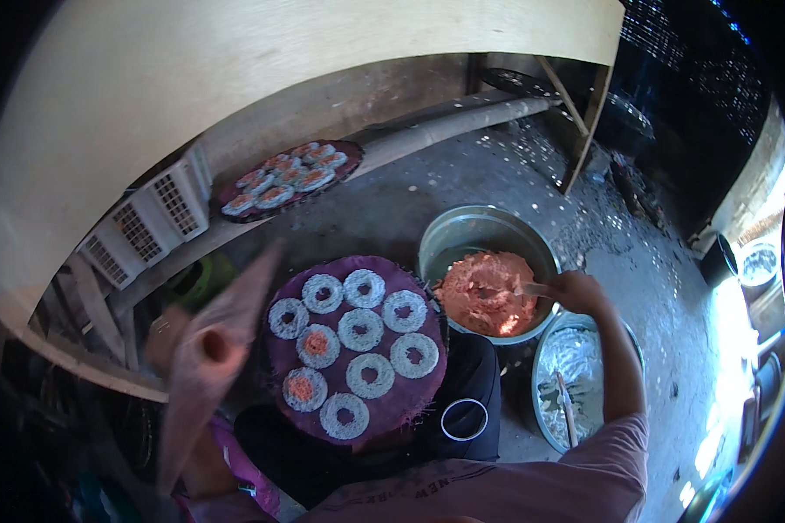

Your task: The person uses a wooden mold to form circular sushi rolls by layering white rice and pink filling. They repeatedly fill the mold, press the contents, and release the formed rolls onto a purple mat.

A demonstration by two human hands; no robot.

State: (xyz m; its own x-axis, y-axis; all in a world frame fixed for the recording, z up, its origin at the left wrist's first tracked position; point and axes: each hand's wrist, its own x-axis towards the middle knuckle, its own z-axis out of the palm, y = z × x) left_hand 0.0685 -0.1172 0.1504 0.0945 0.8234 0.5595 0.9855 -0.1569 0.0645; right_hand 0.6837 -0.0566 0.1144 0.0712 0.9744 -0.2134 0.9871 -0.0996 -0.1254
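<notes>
My right hand point(577, 293) is closed around the handle of a spatula point(539, 289), whose far end reaches into coarse orange batter point(488, 292) in a round green-grey basin point(532, 234). On the left, my left hand point(167, 336) is wrapped about a translucent cone-shaped plastic bag point(227, 322), with an orange-tinted opening. The bag and hand are smeared by motion, and the bag partly covers the fingers. A round purple tray point(323, 292) rests over my lap, bearing several pale rings point(359, 329). Two of those rings have orange centres.
A white hoop point(465, 418) lies on my thigh. Beside my right forearm stands a basin point(545, 349) of white batter point(576, 353) with a stick point(568, 410) in it. Ahead are another loaded tray point(354, 157), white crates point(144, 225) and a low wooden table point(366, 26).
</notes>
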